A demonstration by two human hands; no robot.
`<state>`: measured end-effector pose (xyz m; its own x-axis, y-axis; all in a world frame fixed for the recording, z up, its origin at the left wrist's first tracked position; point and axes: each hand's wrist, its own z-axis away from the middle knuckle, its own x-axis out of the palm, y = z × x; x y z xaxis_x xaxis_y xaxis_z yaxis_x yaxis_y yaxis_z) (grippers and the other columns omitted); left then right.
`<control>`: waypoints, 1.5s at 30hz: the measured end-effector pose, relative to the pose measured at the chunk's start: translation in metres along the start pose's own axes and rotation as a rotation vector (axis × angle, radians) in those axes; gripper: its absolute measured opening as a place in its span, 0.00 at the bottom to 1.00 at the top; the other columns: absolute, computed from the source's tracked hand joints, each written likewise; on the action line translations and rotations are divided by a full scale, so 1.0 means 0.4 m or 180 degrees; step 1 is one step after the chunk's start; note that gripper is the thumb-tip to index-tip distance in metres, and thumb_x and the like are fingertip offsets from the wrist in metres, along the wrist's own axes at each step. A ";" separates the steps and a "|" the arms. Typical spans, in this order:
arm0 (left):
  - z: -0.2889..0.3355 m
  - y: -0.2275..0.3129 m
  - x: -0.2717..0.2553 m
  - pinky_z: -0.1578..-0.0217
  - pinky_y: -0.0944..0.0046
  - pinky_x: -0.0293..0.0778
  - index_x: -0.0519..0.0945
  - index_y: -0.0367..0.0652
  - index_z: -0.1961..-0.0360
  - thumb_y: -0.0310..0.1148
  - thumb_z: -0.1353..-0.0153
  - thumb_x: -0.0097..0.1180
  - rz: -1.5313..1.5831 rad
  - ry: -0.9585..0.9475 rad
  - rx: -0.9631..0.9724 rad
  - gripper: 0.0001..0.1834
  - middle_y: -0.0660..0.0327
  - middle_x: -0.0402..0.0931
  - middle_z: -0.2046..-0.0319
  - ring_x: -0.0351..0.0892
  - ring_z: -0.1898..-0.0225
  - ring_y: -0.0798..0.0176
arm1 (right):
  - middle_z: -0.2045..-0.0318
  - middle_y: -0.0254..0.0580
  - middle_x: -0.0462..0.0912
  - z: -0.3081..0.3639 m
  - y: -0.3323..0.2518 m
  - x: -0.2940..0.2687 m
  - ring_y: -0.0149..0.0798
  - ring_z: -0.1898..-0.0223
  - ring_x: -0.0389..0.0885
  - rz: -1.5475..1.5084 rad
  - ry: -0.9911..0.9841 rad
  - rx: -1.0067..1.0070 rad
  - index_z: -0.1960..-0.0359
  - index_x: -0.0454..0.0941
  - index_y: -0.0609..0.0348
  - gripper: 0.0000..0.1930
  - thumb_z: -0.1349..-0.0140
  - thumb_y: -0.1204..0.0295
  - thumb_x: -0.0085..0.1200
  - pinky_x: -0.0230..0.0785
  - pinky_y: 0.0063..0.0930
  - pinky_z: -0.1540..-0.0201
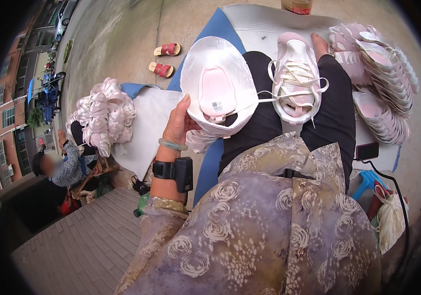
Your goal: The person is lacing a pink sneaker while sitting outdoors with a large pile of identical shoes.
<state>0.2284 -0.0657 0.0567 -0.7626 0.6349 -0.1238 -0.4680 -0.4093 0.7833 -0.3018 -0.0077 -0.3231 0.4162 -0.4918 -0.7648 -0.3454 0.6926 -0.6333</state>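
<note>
My left hand [177, 123] is closed on the near left edge of a white shoe upper [214, 56], thumb on top. The upper is spread open with its pale inside facing up, and a pink tongue [217, 87] with a small printed label lies inside it. To its right, between my legs, a white and pink sneaker [296, 81] points away from me, with loosely run white laces [300, 78] in its eyelets. One white lace end stretches across from the sneaker to the upper's right edge. My right hand does not show.
Stacked shoe uppers [387, 69] lie at the right, and a heap of bundled uppers [105, 115] at the left. Red sandals [167, 49] sit on the concrete. A phone [367, 151] with a black cable lies at my right. Another person [68, 167] sits at far left.
</note>
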 end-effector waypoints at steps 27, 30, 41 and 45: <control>0.070 -0.059 0.048 0.49 0.58 0.67 0.65 0.38 0.44 0.45 0.44 0.55 0.1087 -0.1193 0.0420 0.31 0.55 0.73 0.53 0.73 0.52 0.60 | 0.58 0.53 0.75 0.349 -0.277 -0.397 0.49 0.56 0.73 -0.0450 0.0151 -0.0847 0.59 0.74 0.66 0.21 0.40 0.59 0.38 0.65 0.34 0.54; 0.074 -0.047 0.076 0.50 0.60 0.68 0.67 0.35 0.45 0.40 0.46 0.58 0.0998 -0.1310 0.0488 0.30 0.57 0.73 0.54 0.73 0.53 0.63 | 0.59 0.53 0.75 0.383 -0.282 -0.416 0.48 0.58 0.73 -0.0504 0.0103 -0.1026 0.59 0.74 0.67 0.21 0.40 0.61 0.38 0.65 0.34 0.55; 0.083 0.009 0.164 0.56 0.67 0.72 0.74 0.35 0.52 0.29 0.48 0.61 -0.0256 -0.1596 0.0869 0.21 0.60 0.77 0.61 0.76 0.59 0.68 | 0.64 0.52 0.75 0.561 -0.249 -0.592 0.45 0.62 0.74 -0.0607 0.0023 -0.1633 0.61 0.74 0.68 0.17 0.40 0.65 0.39 0.65 0.32 0.59; 0.079 0.026 0.210 0.60 0.71 0.72 0.74 0.34 0.55 0.30 0.46 0.59 -0.0689 -0.1486 0.1435 0.17 0.63 0.77 0.64 0.74 0.63 0.73 | 0.65 0.51 0.75 0.680 -0.306 -0.685 0.44 0.63 0.74 -0.0663 -0.0026 -0.1845 0.61 0.73 0.69 0.16 0.40 0.67 0.40 0.66 0.32 0.60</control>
<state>0.1739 0.0041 0.0737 -0.3528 0.9292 -0.1098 -0.2793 0.0074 0.9602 -0.1447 0.1860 -0.0038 0.5297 -0.5804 -0.6185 -0.6563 0.1815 -0.7324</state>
